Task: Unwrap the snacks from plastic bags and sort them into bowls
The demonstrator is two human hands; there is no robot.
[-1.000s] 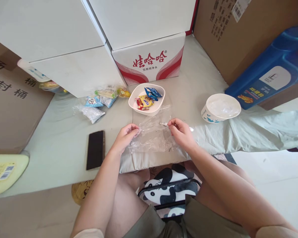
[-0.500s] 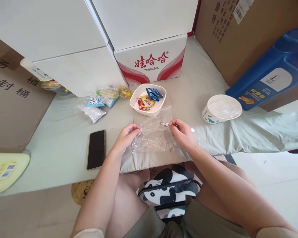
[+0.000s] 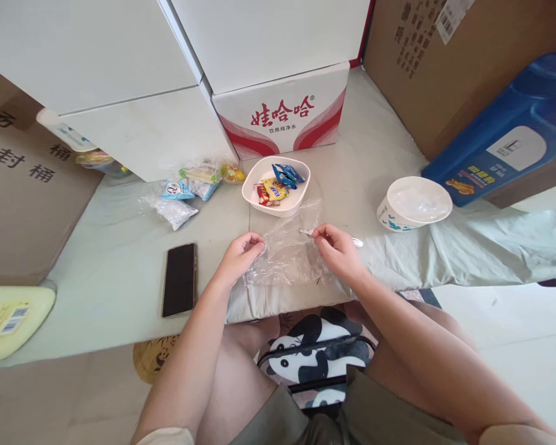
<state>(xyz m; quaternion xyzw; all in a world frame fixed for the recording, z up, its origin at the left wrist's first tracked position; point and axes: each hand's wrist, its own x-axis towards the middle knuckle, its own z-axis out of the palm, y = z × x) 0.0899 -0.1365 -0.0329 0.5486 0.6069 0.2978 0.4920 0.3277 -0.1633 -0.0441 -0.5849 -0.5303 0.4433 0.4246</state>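
Note:
A crumpled clear plastic bag (image 3: 290, 256) lies spread near the table's front edge, between my two hands. My left hand (image 3: 241, 256) pinches its left side between thumb and fingers. Over its right side, my right hand (image 3: 337, 247) is closed on a slim white tool (image 3: 306, 232), whose narrow tip points left across the plastic. A white end piece shows on the other side of that hand; its middle is hidden by the fingers. Just beyond the bag stands a white bowl (image 3: 278, 211) holding several small snack packets (image 3: 275, 190), blue, yellow and red.
A black phone (image 3: 180, 280) lies left of my left hand. Several wrapped snacks (image 3: 178, 190) sit behind it. To the right are a paper tub (image 3: 401, 213) lined with clear plastic and a tall blue bottle (image 3: 505, 136). White boxes (image 3: 282, 117) stand at the back.
My left hand has shifted very slightly right, and my right hand a touch left with the white tool. Both keep their grip; the bag has barely moved.

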